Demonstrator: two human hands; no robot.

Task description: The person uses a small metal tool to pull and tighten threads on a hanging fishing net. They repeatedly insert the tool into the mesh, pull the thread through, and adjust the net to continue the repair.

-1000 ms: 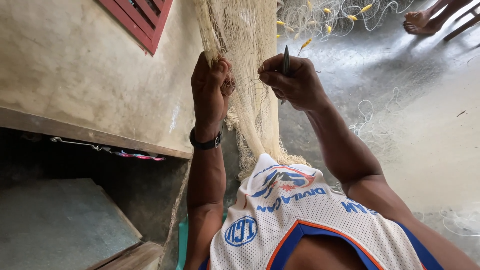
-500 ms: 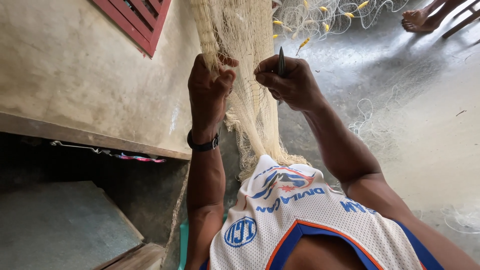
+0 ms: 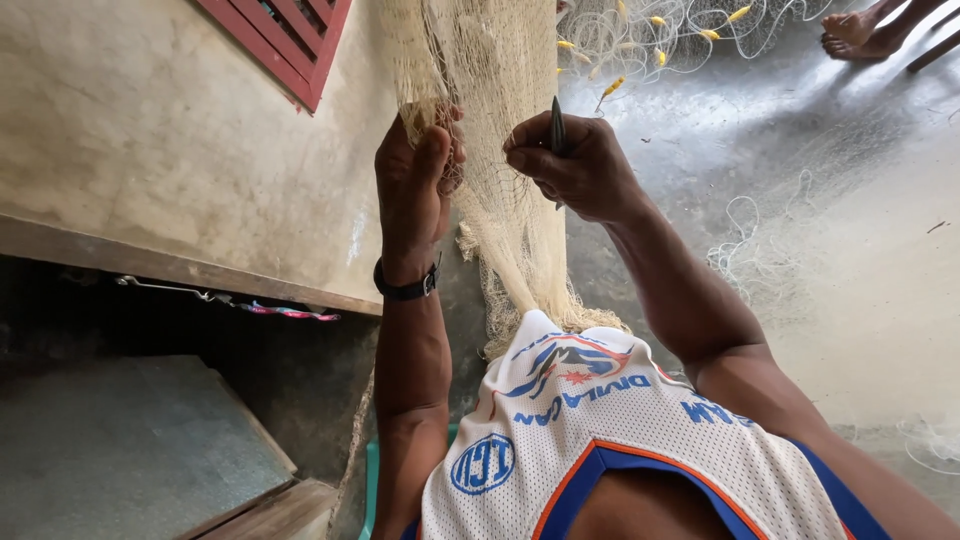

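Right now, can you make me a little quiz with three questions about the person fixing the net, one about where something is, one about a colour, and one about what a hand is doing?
1. Where is the black wristband?
A. on the left wrist
B. on the right wrist
C. on the floor

2. What colour are the small floats on the net lying on the floor?
A. blue
B. yellow
C. black

3. What is the right hand doing?
A. lying open on the floor
B. resting on the shirt
C. pinching a dark thin tool

Answers:
1. A, the band circles the wrist below the left hand, which grips the hanging net.
2. B, the little pieces near the top show yellow.
3. C, the fingers close round the tool, its tip pointing up.
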